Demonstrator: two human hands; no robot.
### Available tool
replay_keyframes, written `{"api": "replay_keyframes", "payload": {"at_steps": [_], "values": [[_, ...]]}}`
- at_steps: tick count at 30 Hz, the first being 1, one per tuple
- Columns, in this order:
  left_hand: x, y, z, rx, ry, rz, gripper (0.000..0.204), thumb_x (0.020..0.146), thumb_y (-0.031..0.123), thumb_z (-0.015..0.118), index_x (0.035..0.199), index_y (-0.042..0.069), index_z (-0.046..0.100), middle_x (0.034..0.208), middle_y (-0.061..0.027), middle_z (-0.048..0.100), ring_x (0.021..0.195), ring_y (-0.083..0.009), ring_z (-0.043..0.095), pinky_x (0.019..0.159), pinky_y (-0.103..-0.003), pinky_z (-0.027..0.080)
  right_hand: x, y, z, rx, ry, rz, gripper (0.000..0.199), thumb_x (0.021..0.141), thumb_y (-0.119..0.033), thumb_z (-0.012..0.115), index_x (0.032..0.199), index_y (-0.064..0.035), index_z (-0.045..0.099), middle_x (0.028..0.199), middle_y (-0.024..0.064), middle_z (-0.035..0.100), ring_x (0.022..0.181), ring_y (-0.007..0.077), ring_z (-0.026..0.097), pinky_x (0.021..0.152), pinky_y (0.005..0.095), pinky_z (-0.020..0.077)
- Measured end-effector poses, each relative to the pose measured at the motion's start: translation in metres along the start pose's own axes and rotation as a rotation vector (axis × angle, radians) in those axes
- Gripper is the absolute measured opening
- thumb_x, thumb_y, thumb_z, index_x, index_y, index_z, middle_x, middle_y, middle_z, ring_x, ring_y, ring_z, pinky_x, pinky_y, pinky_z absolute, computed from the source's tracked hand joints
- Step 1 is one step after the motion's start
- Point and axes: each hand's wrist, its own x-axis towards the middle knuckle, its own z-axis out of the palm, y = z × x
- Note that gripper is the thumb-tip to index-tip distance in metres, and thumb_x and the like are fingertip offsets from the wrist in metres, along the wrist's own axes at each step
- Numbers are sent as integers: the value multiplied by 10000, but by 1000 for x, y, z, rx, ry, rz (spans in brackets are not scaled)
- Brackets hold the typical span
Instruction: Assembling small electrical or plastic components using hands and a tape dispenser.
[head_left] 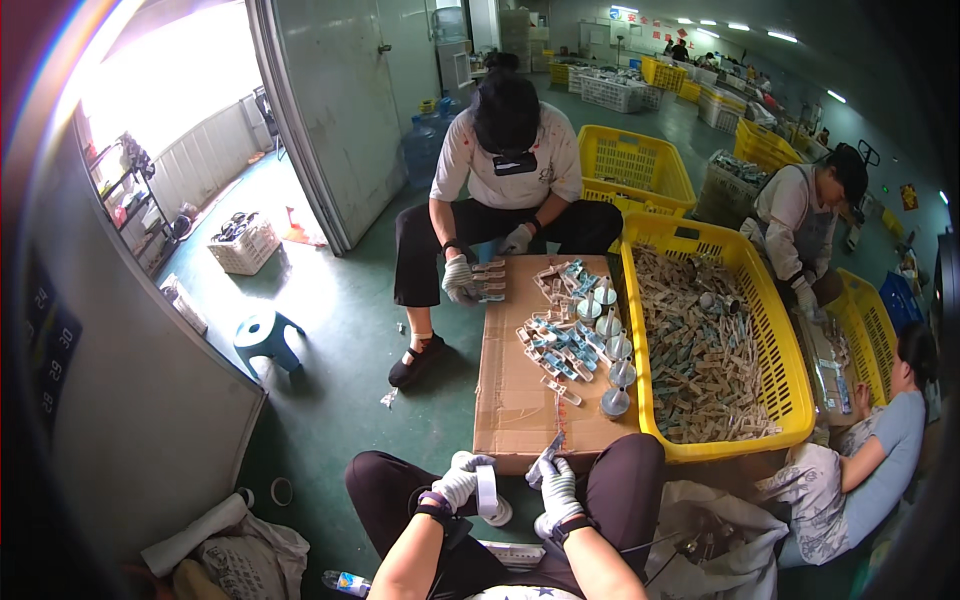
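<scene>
Factory packing floor. Indicators: green painted concrete floor [330, 330]; yellow plastic crates [790, 390] filled with small packaged parts; a flattened cardboard box [515, 400] serving as work surface; seated workers [505, 150] sorting; further crates [640, 160] stacked toward the far wall under strip lighting.

Small packets [700, 350] too tiny to tell — forearms cut off below

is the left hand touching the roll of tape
Touching: the head view shows the gloved left hand with fingers wrapped around the white tape roll.
</scene>
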Motion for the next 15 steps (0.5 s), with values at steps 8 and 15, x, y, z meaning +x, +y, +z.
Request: {"api": "replay_keyframes", "payload": {"at_steps": [8, 15], "values": [[1, -5, -8, -63, -68, -100, 232, 821, 67, 748, 1030, 69, 647, 903, -30, 660, 818, -141, 623, 735, -281, 519, -1, 1, 5, 25, 30, 18, 148, 938, -238, 627, 886, -100, 638, 808, -11, 644, 704, 90, 557, 668, 267, 458], [-2, 2, -4, 5, -60, -47, 214, 830, 62, 736, 1027, 75, 653, 902, -20, 657, 812, -139, 617, 729, -278, 512, 12, 19, -1, 26, 54, -42, 112, 945, -213, 617, 894, -114, 631, 782, -4, 649, 673, 119, 605, 642, 273, 506]]}}
